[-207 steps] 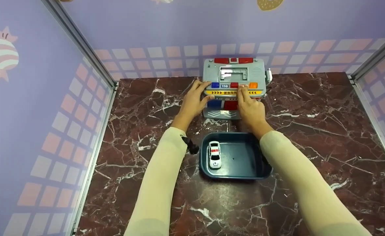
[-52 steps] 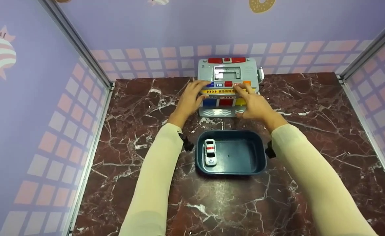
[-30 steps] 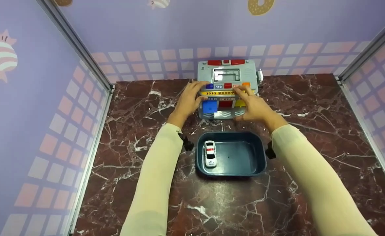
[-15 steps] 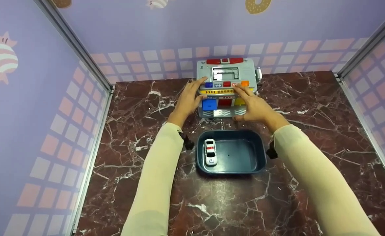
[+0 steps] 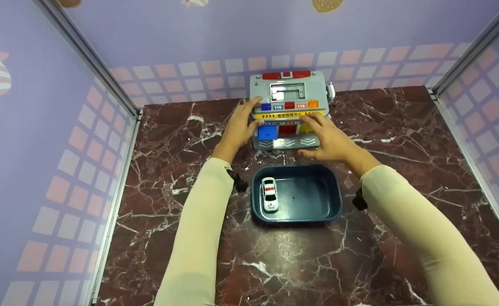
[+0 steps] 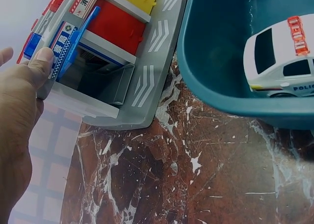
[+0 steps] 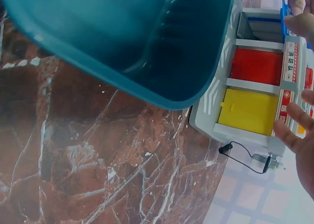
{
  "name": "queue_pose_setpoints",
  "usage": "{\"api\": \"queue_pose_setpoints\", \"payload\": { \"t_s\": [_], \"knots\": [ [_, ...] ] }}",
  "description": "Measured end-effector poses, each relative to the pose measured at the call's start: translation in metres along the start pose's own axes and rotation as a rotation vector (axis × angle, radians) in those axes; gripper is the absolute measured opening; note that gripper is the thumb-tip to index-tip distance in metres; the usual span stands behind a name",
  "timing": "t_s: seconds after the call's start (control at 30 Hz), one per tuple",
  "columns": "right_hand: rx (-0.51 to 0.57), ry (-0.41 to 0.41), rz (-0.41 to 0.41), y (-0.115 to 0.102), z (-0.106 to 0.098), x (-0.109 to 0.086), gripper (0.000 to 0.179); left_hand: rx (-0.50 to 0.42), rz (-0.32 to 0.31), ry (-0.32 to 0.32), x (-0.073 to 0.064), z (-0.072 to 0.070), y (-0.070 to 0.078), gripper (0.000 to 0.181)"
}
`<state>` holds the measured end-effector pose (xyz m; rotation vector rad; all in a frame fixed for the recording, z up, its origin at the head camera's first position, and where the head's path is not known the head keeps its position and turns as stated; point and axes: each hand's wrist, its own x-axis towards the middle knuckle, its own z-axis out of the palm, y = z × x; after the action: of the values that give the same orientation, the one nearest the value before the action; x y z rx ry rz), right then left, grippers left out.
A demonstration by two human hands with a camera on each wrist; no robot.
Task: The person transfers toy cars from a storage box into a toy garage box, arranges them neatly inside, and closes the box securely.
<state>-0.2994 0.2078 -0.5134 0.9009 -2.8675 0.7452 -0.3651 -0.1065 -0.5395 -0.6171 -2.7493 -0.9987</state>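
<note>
A grey toy garage point(image 5: 317, 91) stands at the back, with blue, red and orange buttons along its roof. My left hand point(image 5: 236, 127) is at its left front corner, thumb on the front edge and index finger raised over the roof. Below the thumb, the blue door point(image 6: 73, 52) is swung up from its bay. The red door point(image 7: 257, 67) and yellow door point(image 7: 250, 111) are down. My right hand point(image 5: 332, 140) is at the garage's front right, fingers spread, fingertips close to the yellow strip. In the right wrist view it is partly cut off.
In front of the garage is a dark teal tray point(image 5: 298, 221). A white toy police car point(image 5: 269, 194) lies along its left side. A white handle point(image 5: 331, 92) sticks out of the garage's right end. Patterned wall panels point(image 5: 181, 42) border the marble-look table point(image 5: 168, 204).
The blue door has swung up since 1.7 s ago. My left index finger has lifted off the blue button. My right hand has drawn back from the 119 label towards the front edge.
</note>
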Motion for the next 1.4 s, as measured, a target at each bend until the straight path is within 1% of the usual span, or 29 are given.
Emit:
{"api": "queue_pose_setpoints", "payload": {
  "t_s": [0.07,0.17,0.33,0.53,0.7,0.9,1.13,1.4],
  "knots": [
    [0.002,0.009,-0.02,-0.001,0.0,-0.002,0.099,-0.006,-0.009,0.002,0.001,-0.001,0.0,0.074],
    [-0.004,-0.001,-0.029,-0.004,0.0,-0.006,0.098,-0.009,-0.013,0.0,0.001,-0.002,0.001,0.073],
    [-0.023,-0.039,-0.036,-0.008,0.004,-0.014,0.098,-0.022,-0.022,-0.005,0.0,-0.001,0.0,0.073],
    [-0.046,-0.086,-0.071,-0.013,0.009,-0.022,0.1,-0.022,-0.022,-0.002,-0.002,-0.001,-0.003,0.073],
    [-0.063,-0.101,-0.095,-0.016,0.013,-0.03,0.099,-0.026,-0.02,-0.004,-0.002,0.0,-0.003,0.074],
    [-0.103,-0.136,-0.112,-0.023,0.019,-0.039,0.105,-0.031,-0.023,-0.005,0.0,0.001,-0.001,0.073],
    [-0.154,-0.183,-0.155,-0.034,0.03,-0.042,0.107,-0.037,-0.015,-0.006,0.001,0.0,-0.002,0.071],
    [-0.184,-0.208,-0.2,-0.043,0.043,-0.044,0.104,-0.052,-0.01,-0.004,-0.001,0.0,-0.003,0.071]
  ]
}}
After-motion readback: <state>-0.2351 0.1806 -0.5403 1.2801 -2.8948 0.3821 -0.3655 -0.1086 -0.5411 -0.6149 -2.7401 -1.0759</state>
